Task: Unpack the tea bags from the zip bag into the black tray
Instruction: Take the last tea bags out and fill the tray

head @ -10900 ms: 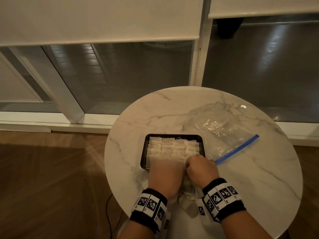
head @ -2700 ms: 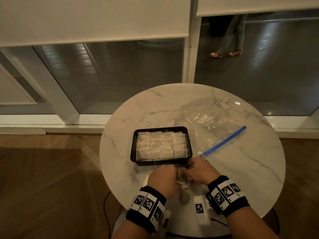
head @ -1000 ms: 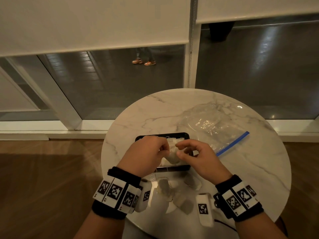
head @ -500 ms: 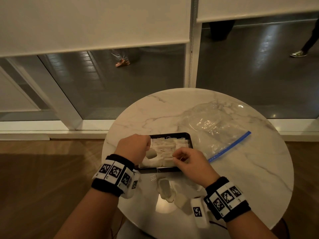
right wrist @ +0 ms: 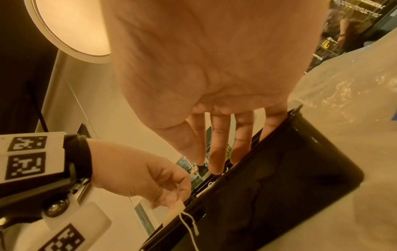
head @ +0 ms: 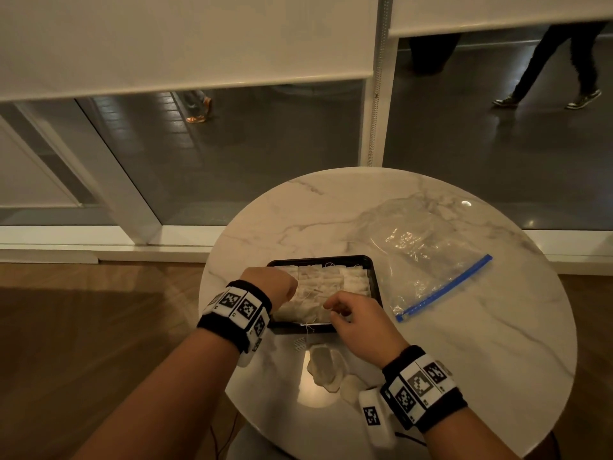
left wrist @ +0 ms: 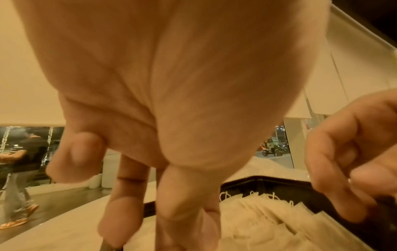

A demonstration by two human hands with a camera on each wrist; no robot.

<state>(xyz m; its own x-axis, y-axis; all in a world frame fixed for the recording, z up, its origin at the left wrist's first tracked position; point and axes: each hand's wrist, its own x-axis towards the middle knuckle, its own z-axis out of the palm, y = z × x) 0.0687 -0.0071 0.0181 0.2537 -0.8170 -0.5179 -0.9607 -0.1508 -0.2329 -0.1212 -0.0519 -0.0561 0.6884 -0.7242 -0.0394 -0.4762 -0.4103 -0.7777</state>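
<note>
Rows of pale, papery tea bags (head: 326,287), strings trailing, fill a black tray (head: 373,270) near the middle of a round marble table (head: 464,343), toward its near-left edge. The bags stand packed side by side, their white string loops showing above the folds in the left wrist view. The left hand (head: 272,285) reaches over the tray's left end; in the right wrist view its thumb and forefinger pinch the paper tag of a tea bag (right wrist: 176,210) just at the tray's near-left rim, with a white string dangling from it. The right hand (head: 355,318) hovers over the tray's near-right corner; the right wrist view shows its fingers straight and pointing down along the tray's edge, holding nothing. To the right of the tray, touching its right side, lies the clear zip bag (head: 421,257), flattened and crinkled, its blue seal strip running toward the table's right edge. A few loose tea bags (head: 326,365) rest on the table at its near edge, between the wrists. Beyond the table, a window with half-lowered blinds (head: 185,41) shows passers-by's legs (head: 560,64) on a dark pavement.
</note>
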